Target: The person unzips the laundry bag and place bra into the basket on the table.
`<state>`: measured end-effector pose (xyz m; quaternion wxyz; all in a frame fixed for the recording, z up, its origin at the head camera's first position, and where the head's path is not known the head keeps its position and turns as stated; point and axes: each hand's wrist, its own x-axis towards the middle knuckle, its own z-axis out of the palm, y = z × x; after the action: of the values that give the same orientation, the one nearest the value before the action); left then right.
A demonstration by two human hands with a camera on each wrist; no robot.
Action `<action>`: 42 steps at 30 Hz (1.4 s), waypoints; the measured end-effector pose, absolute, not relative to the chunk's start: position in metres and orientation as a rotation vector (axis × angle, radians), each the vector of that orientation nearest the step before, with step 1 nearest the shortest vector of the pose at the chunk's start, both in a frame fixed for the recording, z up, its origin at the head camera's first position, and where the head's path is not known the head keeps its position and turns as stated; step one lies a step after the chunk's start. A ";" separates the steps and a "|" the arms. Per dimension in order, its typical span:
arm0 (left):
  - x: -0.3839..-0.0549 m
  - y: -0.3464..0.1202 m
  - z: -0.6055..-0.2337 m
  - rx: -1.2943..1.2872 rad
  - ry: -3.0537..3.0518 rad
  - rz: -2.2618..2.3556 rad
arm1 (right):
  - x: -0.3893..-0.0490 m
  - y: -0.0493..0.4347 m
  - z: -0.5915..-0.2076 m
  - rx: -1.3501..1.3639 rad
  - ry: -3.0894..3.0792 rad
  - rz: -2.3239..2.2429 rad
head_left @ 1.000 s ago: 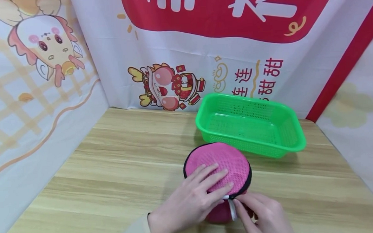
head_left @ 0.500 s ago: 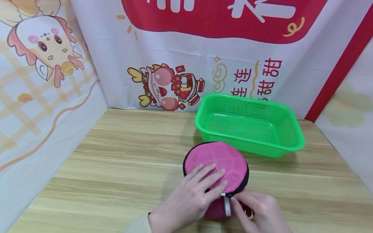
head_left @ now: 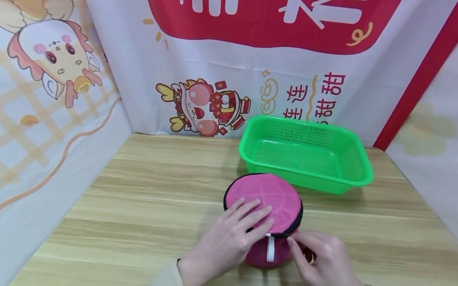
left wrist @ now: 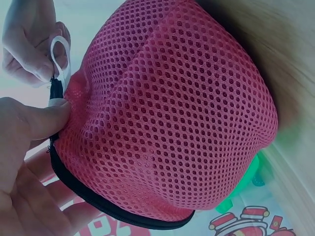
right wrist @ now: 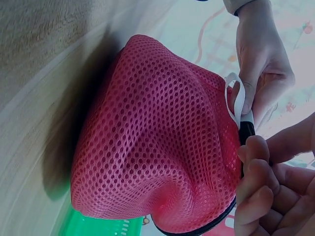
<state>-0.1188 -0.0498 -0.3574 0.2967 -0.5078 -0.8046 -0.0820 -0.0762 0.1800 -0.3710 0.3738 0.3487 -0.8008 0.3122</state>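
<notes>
Wood-grain table (head_left: 150, 199) carries pink mesh bag (head_left: 270, 192) right at the grip, green basket (head_left: 324, 183) beyond the grip

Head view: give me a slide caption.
Left-hand grip holding a pink mesh bag, right-hand grip pinching its black rim, green basket behind.

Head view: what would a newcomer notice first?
Probably the pink mesh bag, low and just right of center on the wooden tabletop, with the left hand spread on its round top and the right hand pinching near its black rim. Next, the bright green basket behind it, before the printed backdrop with its big red panel across the top.
</notes>
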 end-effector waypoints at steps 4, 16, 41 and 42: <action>-0.120 -0.051 -0.355 -1.351 -2.154 -0.267 | -0.078 0.179 -0.369 0.876 -2.069 0.824; -0.119 -0.047 -0.356 -1.354 -2.046 -0.316 | -0.080 0.176 -0.372 0.943 -2.041 0.873; -0.122 -0.050 -0.357 -1.328 -2.080 -0.356 | -0.087 0.172 -0.370 0.997 -2.028 0.890; -0.121 -0.050 -0.357 -1.325 -2.084 -0.354 | -0.087 0.173 -0.370 0.993 -2.032 0.890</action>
<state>-0.1215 -0.0497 -0.3571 0.3178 -0.5035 -0.7921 -0.1346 -0.0871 0.1734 -0.3703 0.3481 0.3828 -0.7839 0.3432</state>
